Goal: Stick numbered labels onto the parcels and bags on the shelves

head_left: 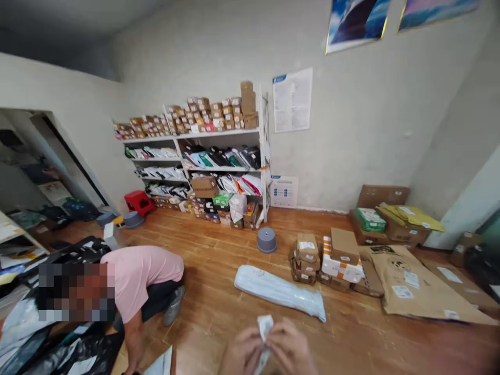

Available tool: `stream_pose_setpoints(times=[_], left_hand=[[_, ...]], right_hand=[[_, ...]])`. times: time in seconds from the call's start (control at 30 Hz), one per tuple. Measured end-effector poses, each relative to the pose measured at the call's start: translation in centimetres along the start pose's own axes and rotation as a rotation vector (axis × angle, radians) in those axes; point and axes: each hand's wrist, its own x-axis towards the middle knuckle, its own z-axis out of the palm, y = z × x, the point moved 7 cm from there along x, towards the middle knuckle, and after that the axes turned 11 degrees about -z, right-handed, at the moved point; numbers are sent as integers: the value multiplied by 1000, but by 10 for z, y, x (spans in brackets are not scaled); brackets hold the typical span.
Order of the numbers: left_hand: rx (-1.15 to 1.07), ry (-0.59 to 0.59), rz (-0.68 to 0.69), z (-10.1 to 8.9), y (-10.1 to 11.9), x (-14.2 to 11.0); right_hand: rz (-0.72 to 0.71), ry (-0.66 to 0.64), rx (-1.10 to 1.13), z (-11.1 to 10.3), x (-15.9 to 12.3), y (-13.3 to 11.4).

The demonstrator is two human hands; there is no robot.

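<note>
Both my hands come together at the bottom middle of the head view, over the wooden floor. A small white paper slip (265, 327), blurred by motion, is pinched between them, one end sticking up and another hanging below. My left hand (244, 350) grips it from the left with bent fingers. From the other side my right hand (288, 345) holds it with thumb and fingertips. Any print on the slip is too blurred to read. Beyond the hands, a long parcel in pale plastic wrap (279, 292) lies on the floor.
On the left a co-worker in a pink shirt (142, 273) crouches over bagged parcels. Cardboard boxes (344, 247) and a large brown parcel (422, 286) stand at the right. A grey stool (266, 240) sits before the white shelving (219, 133) full of packages.
</note>
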Motion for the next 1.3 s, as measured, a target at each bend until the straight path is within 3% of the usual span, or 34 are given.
stream_pose_setpoints(times=[0.1, 0.17, 0.23, 0.3, 0.4, 0.53, 0.77, 0.87, 0.93, 1.07, 1.17, 1.3], left_hand=[[-71, -77, 205, -34, -3, 128], [-188, -39, 221, -67, -13, 211], [-330, 12, 165, -105, -27, 289], [-536, 21, 26, -145, -45, 358], [-901, -70, -188, -202, -70, 446], [-1104, -111, -168, -290, -100, 553], [-789, -16, -69, -453, -180, 763], [-597, -17, 14, -520, -187, 850], [-435, -14, 91, -557, -180, 901], [-154, -61, 172, -599, -158, 989], [-78, -121, 211, -611, -140, 1053], [-117, -189, 239, -621, -127, 1151]], right_hand=[[90, 87, -56, 11, 50, 107], [76, 134, -89, 23, 98, 177], [46, 151, -89, 39, 158, 243], [41, 128, -60, 60, 223, 306], [63, 55, -5, 101, 314, 394], [27, -4, 22, 170, 412, 497], [-41, 12, -83, 298, 557, 661], [-35, 17, -165, 335, 620, 722], [-16, 28, -201, 347, 659, 758], [128, 93, -124, 343, 719, 831], [320, 167, 53, 332, 750, 898], [655, 325, 446, 326, 784, 1008]])
